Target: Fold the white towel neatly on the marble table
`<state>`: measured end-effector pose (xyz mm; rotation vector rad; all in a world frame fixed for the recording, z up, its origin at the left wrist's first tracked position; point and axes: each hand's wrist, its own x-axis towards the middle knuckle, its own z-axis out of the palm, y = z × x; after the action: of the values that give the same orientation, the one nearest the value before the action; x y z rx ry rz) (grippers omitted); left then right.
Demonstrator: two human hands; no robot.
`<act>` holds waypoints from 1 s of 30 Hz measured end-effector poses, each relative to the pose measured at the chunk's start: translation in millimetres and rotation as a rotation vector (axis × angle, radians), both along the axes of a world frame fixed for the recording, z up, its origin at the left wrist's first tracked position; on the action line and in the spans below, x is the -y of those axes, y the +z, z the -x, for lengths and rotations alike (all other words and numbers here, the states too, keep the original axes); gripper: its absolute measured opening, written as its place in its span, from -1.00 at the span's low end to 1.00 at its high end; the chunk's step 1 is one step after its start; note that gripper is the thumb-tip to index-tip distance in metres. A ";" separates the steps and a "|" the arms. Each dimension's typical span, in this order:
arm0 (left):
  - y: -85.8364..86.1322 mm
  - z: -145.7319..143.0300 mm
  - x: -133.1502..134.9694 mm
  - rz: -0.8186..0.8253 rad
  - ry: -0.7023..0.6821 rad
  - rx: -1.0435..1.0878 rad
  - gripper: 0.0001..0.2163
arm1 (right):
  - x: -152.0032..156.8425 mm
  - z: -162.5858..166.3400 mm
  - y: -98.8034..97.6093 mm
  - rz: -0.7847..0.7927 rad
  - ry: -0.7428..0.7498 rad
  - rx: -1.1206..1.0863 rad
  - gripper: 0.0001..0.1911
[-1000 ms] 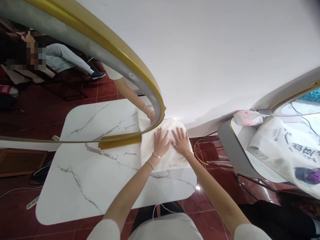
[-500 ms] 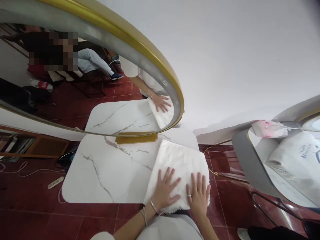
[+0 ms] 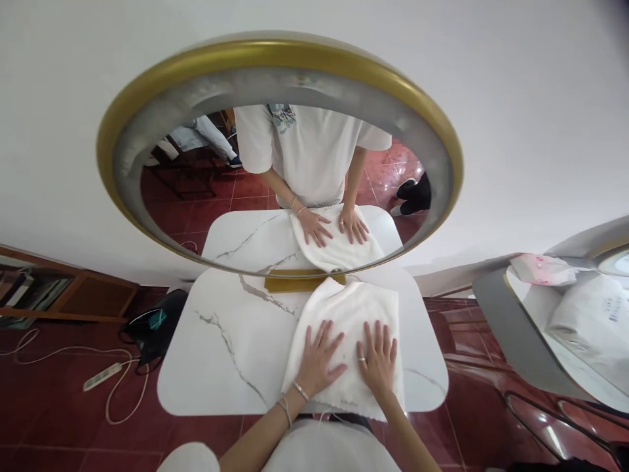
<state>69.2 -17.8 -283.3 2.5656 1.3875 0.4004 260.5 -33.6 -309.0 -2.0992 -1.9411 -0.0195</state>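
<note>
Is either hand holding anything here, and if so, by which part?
Nothing is gripped: the left hand and right hand lie flat on the white cloth.

White towel (image 3: 350, 344): one piece of soft, matte fabric, unfolded area roughly four-sided, with a finely scalloped border visible along the near edge. The towel lies face-up on the right-hand part of the marble-patterned tabletop (image 3: 211, 377), spread mostly flat. Shallow creases and ripples run across the far portion, and the far edge is uneven. The near edge reaches the front edge of the tabletop. Small grey print, too small to read, sits close to the near border
</note>
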 end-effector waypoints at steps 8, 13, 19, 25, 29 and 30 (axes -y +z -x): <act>2.2 32.1 -92.8 -0.091 0.586 0.251 -0.69 | -80.3 26.3 9.1 -0.060 -0.209 -0.168 -0.41; -5.3 47.7 -128.4 -0.109 0.604 0.351 -0.72 | -103.8 44.1 6.7 -0.106 -0.257 -0.169 -0.45; -12.2 67.6 -106.7 -0.171 0.685 0.303 -0.66 | -113.6 102.2 3.4 -0.102 -0.051 -0.119 -0.42; -12.3 97.2 -89.3 -0.164 0.574 0.080 -0.54 | -113.2 170.0 3.5 -0.093 0.124 -0.125 -0.38; -14.4 143.9 -82.9 -0.210 0.770 0.095 -0.54 | -109.7 210.5 6.8 -0.067 0.229 -0.134 -0.36; -14.7 153.0 -81.2 -0.232 0.776 0.115 -0.54 | -109.4 217.7 8.1 -0.051 0.273 -0.134 -0.36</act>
<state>-83.7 63.4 -298.0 1.9955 2.3636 0.8426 42.8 75.8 -300.9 -1.7405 -2.1023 0.1231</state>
